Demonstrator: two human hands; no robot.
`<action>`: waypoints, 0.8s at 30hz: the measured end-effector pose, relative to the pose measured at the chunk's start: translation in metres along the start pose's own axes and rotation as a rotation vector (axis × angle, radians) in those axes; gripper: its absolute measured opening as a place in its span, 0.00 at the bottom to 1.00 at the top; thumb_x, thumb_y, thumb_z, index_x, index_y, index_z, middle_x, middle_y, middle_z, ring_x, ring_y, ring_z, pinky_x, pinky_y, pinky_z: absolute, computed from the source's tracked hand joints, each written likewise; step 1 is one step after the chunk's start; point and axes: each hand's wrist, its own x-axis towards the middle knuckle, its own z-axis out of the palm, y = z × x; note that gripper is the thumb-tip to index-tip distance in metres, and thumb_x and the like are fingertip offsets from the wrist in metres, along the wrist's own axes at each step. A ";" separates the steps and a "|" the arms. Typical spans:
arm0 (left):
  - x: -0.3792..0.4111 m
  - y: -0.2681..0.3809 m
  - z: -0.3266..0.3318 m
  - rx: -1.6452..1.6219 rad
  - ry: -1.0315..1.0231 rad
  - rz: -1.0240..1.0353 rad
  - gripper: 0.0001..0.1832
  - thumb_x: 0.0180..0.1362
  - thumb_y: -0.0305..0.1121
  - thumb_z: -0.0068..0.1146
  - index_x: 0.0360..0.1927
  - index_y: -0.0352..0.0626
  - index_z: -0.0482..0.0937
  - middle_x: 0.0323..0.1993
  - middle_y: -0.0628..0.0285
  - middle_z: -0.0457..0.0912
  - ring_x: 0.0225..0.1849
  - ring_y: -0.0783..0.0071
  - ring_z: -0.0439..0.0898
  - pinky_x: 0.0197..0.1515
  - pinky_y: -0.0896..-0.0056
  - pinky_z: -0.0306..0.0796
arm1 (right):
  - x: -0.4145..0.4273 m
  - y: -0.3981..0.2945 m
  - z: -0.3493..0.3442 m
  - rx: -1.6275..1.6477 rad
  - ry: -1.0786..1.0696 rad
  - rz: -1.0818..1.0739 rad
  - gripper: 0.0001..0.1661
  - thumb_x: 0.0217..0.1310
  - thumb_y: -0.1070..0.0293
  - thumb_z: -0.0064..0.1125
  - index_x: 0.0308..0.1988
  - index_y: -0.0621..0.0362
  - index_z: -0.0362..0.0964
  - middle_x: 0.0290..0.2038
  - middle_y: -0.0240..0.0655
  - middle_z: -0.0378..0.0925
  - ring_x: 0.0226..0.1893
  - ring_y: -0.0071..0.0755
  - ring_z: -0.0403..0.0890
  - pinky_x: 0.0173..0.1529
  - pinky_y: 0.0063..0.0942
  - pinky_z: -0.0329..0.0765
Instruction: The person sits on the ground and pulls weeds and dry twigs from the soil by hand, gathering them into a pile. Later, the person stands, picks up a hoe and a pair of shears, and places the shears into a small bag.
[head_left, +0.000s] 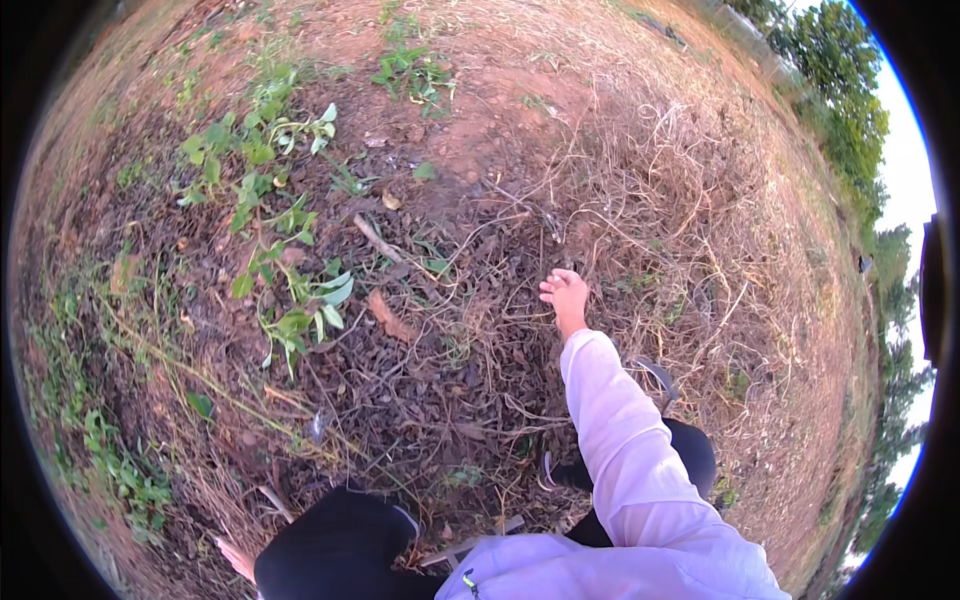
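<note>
My right hand (568, 294) is stretched forward over a litter of dry vines and dead leaves (495, 345). Its fingers are loosely bent and a little apart, and I see nothing held in them. A tangle of dry vines (675, 202) lies just beyond it to the right. By my right knee is a curved metal blade (658, 377), like that of a sickle, its lower part hidden. My left hand (237, 559) is low beside my left knee, near a short broken stick (276, 503). My leg covers part of that hand, so its grip is unclear.
Green leafy vines (289, 315) run along the ground on the left. A thick stick (379, 240) and a reddish-brown chunk (391, 318) lie ahead in the litter. Bare reddish soil (495, 97) stretches farther out. Trees (840, 82) stand at the far right edge.
</note>
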 end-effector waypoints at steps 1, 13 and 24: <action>0.004 0.019 -0.008 0.024 -0.050 -0.036 0.35 0.58 0.36 0.45 0.69 0.42 0.52 0.65 0.50 0.62 0.67 0.58 0.61 0.65 0.61 0.57 | 0.015 0.012 -0.011 -0.014 -0.022 -0.072 0.10 0.64 0.78 0.46 0.43 0.63 0.72 0.35 0.38 0.78 0.31 0.30 0.82 0.27 0.25 0.80; 0.012 0.193 -0.131 -0.760 -0.020 -0.264 0.37 0.54 0.22 0.44 0.69 0.41 0.51 0.67 0.50 0.58 0.68 0.60 0.59 0.64 0.63 0.56 | -0.001 0.054 -0.022 -1.022 -0.088 0.295 0.38 0.45 0.47 0.67 0.46 0.68 0.71 0.46 0.54 0.76 0.49 0.51 0.77 0.54 0.41 0.71; 0.068 0.294 -0.288 -1.229 -0.100 0.306 0.35 0.53 0.13 0.38 0.68 0.38 0.55 0.67 0.53 0.59 0.67 0.61 0.61 0.60 0.67 0.61 | -0.039 -0.123 0.049 0.580 -0.099 -0.251 0.10 0.59 0.57 0.50 0.33 0.50 0.71 0.31 0.32 0.74 0.31 0.32 0.74 0.33 0.31 0.70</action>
